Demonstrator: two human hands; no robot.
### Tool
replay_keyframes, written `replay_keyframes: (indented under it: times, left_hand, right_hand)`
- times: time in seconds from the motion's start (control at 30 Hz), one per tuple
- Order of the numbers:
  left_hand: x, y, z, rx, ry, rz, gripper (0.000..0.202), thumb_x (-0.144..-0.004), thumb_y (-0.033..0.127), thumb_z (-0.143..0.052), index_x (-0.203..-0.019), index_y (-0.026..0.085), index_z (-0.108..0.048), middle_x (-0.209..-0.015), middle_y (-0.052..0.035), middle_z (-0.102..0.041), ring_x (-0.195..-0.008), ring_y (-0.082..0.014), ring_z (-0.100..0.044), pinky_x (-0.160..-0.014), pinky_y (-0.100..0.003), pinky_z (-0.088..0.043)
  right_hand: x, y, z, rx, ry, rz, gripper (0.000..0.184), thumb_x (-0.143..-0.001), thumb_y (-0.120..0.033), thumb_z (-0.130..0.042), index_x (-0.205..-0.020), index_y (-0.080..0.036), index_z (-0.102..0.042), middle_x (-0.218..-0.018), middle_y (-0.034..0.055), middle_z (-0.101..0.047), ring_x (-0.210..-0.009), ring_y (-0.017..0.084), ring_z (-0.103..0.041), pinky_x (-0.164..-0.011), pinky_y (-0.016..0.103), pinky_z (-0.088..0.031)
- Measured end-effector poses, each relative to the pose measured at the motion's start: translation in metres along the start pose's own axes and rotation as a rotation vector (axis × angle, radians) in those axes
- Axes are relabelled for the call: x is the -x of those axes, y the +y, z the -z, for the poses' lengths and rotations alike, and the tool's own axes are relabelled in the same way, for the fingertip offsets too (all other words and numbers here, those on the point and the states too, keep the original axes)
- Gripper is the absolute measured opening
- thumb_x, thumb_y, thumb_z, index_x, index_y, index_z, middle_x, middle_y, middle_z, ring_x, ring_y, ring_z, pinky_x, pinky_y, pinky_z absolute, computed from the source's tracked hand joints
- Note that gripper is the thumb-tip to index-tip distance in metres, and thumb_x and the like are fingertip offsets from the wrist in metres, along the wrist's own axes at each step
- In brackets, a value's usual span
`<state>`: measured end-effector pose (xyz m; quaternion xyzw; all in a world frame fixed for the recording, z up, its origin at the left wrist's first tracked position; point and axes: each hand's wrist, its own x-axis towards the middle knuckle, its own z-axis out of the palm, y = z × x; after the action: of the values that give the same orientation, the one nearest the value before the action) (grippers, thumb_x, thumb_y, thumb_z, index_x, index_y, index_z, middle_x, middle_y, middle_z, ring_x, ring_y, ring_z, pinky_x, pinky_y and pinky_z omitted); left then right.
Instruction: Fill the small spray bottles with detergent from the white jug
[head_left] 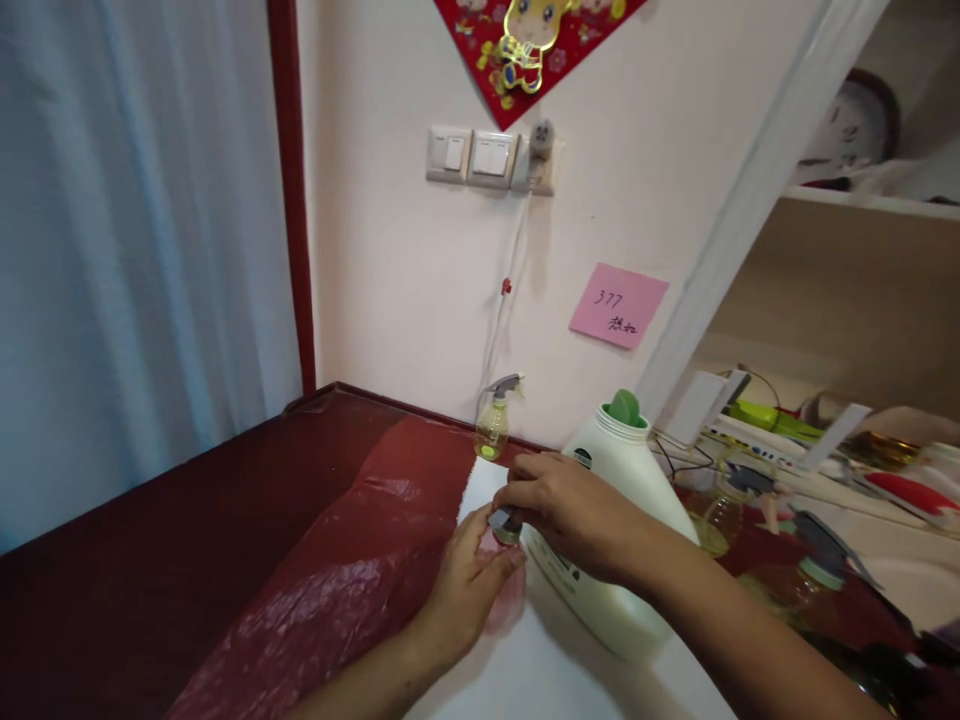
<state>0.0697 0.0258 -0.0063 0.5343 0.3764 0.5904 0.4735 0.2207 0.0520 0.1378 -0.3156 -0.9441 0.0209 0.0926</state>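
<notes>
Left of jug (637, 465): pink bottle (505, 608), partly hidden | left hand (466, 582): curled round its neck | right hand (555, 500): fingertips pinched on grey top (504, 522) | right forearm (697, 585): crosses jug's front, hiding its middle | beyond jug, leftward: sprayer (492, 432) | right of jug: clear sprayer (718, 512), big sprayer (820, 572) | beneath jug: paper (540, 665)

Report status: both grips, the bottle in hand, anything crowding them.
Left grip around pink translucent bottle. Right grip on its gray top. Large pale jug close beside, partly hidden behind right forearm.
</notes>
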Motion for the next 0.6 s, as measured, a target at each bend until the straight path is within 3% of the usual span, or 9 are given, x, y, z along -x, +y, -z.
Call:
replay_keyframes:
  times: [0.13, 0.6]
  left_hand:
    - [0.001, -0.004, 0.000, -0.039, -0.003, -0.008, 0.041, -0.082, 0.035, -0.073, -0.120, 0.021, -0.070, -0.132, -0.0132, -0.069, -0.121, -0.0336, -0.062, -0.106, -0.045, -0.046]
    - [0.000, 0.005, 0.000, -0.074, -0.025, -0.026, 0.030, -0.079, 0.029, -0.071, -0.108, 0.020, -0.073, -0.112, -0.0100, -0.073, -0.107, -0.0313, -0.063, -0.098, -0.044, -0.044]
  right_hand:
    - [-0.003, -0.003, 0.001, -0.047, -0.053, -0.035, 0.026, -0.098, -0.013, -0.057, -0.102, -0.027, -0.078, -0.093, 0.0018, -0.065, -0.081, 0.014, -0.061, -0.068, 0.026, -0.039]
    - [-0.007, -0.011, 0.006, 0.024, -0.153, -0.119, 0.025, -0.097, -0.014, -0.058, -0.103, -0.028, -0.078, -0.092, 0.0002, -0.064, -0.078, 0.014, -0.061, -0.065, 0.027, -0.034]
